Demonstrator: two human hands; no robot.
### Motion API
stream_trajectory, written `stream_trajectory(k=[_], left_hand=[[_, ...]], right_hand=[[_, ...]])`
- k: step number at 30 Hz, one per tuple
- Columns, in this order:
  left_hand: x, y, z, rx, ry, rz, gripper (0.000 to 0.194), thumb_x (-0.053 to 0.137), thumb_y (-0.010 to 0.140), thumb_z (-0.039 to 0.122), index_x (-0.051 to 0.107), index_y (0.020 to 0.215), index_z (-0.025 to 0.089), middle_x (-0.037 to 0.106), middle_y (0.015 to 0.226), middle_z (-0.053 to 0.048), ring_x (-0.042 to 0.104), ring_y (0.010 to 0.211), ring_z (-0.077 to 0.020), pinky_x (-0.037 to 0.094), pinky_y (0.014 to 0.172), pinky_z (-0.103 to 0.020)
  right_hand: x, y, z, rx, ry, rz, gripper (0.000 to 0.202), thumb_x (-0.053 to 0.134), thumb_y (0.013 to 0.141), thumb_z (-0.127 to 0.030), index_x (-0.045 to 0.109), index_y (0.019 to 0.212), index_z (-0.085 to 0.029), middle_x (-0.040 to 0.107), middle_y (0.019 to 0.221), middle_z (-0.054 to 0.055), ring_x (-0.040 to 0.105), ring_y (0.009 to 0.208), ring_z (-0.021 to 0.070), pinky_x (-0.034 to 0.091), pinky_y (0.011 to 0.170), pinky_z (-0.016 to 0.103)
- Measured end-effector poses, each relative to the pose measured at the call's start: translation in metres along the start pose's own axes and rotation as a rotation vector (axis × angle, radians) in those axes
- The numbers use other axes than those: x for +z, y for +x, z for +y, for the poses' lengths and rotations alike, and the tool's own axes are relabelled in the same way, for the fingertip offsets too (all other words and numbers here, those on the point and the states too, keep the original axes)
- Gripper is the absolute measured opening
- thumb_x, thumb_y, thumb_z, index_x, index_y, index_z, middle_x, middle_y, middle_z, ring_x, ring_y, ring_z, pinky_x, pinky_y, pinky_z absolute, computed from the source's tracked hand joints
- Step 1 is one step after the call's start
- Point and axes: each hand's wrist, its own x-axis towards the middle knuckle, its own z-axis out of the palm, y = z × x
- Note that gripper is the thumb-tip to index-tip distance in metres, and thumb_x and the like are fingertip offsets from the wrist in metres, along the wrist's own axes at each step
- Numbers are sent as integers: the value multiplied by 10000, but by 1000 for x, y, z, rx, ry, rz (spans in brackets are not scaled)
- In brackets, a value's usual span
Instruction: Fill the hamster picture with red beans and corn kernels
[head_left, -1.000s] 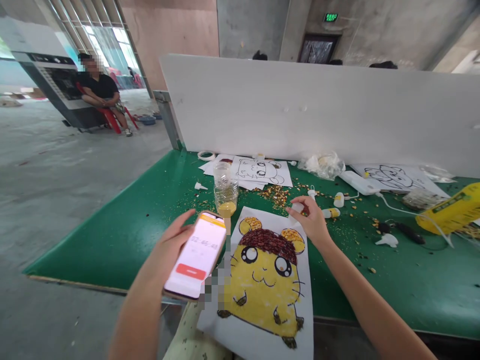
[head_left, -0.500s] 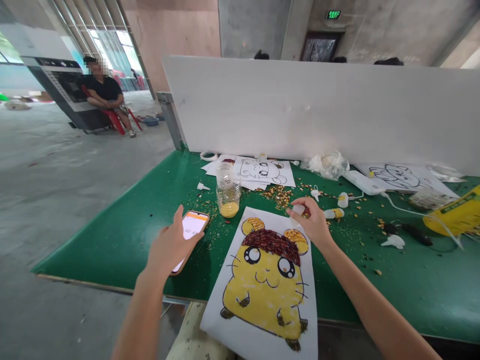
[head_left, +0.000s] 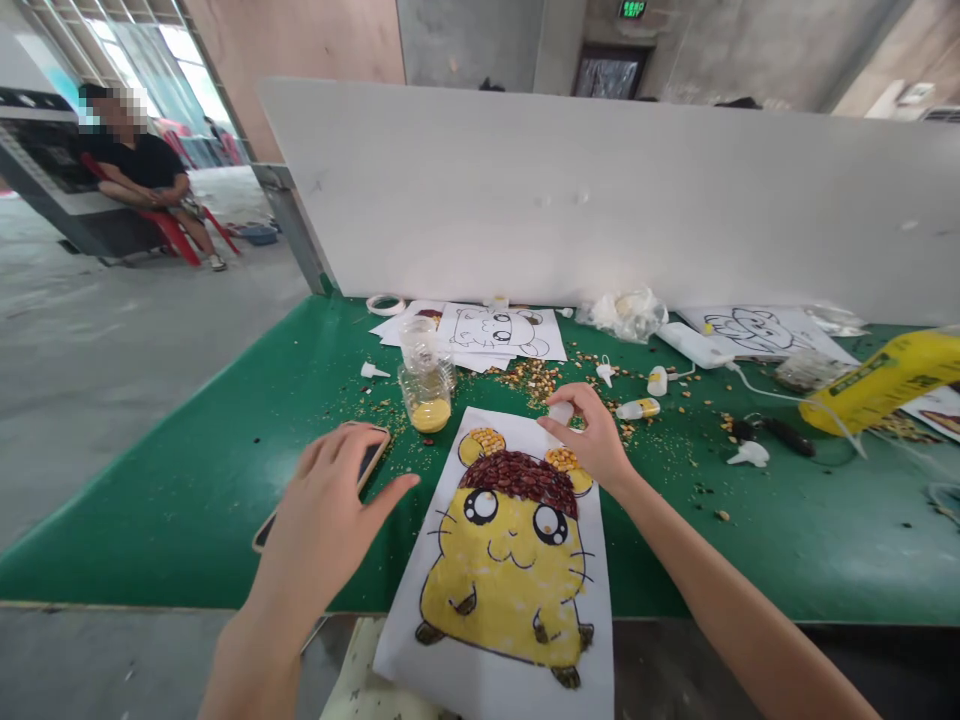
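Observation:
My left hand is spread over a phone lying on the green table, thumb apart from the fingers. The phone's visible screen is dark, and my hand covers much of it. My right hand pinches a small translucent white cap above the top edge of a paper picture. On that picture is a hamster with a yellow body, dark red beans across its head and corn kernels on its ears. Its lower end reaches past the table edge. Beside the phone stands a clear plastic jar with yellow grains inside.
Loose kernels are scattered beyond the picture. Line drawings, a plastic bag, a white power strip, a small glue bottle and a yellow bag lie around. A white board borders the back. One person sits far left.
My left hand has lifted off the phone and opened; the phone's screen went from lit to dark. My right hand still pinches the cap. The view has shifted right.

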Motion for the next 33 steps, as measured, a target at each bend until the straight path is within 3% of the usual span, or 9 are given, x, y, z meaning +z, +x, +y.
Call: stream_trajectory(k=[3,5,7,11,14,18,22,27,33], left_hand=[[-1,6,37,249,-274,-125,243,561,818,462,600,742,234,653,911,-31,594,867,-228,438,729,-304],[10,18,53,378,-349,-196,222,587,822,391,619,676,227,637,729,-5,585,710,-179,415,644,-270],[28,32,58,444,-370,-272,186,597,824,328,656,680,226,640,691,-4,584,699,-173,401,631,-265],[68,53,44,396,-520,-339,150,597,822,271,689,718,214,662,741,-24,595,723,-167,424,683,-267],[84,54,34,266,-695,-309,144,594,819,285,696,756,205,672,772,-37,604,728,-167,440,683,-262],[87,43,35,130,-817,-335,165,586,821,315,683,763,195,674,774,-37,605,730,-168,444,679,-259],[86,35,40,196,-787,-414,174,574,823,309,664,730,192,648,744,-31,581,693,-163,424,627,-254],[83,36,40,211,-814,-348,188,547,837,313,641,727,192,633,732,-23,563,690,-155,424,643,-251],[81,39,37,136,-836,-347,184,529,848,316,612,753,183,619,751,-15,558,718,-144,413,661,-241]], right_hand=[[4,-4,-6,-87,-23,-27,165,636,801,-331,550,905,-236,548,964,55,541,930,222,458,812,374],[7,-7,-7,-149,-40,-101,155,639,802,-301,550,914,-240,552,982,59,536,975,227,452,846,383],[10,-9,-7,-197,-56,-172,144,627,813,-274,550,930,-240,556,989,62,534,987,224,454,848,375],[12,-11,-5,-220,-97,-169,161,627,816,-270,542,948,-236,560,997,66,534,993,219,458,845,370],[11,-10,-4,-233,-120,-226,166,610,832,-276,528,972,-247,587,991,57,553,978,213,470,833,372],[10,-10,-3,-177,-144,-204,197,598,839,-316,513,1008,-260,618,1008,56,584,961,226,482,823,393],[8,-11,-4,-196,-156,-223,166,553,864,-298,523,1023,-262,614,1000,56,592,958,225,495,811,380],[7,-10,-6,-213,-177,-337,266,481,892,-241,466,1156,-268,571,1125,82,562,1053,233,491,866,403],[6,-9,-6,-241,-190,-387,192,459,898,-208,459,1085,-251,546,1116,92,547,1070,225,496,863,401]])
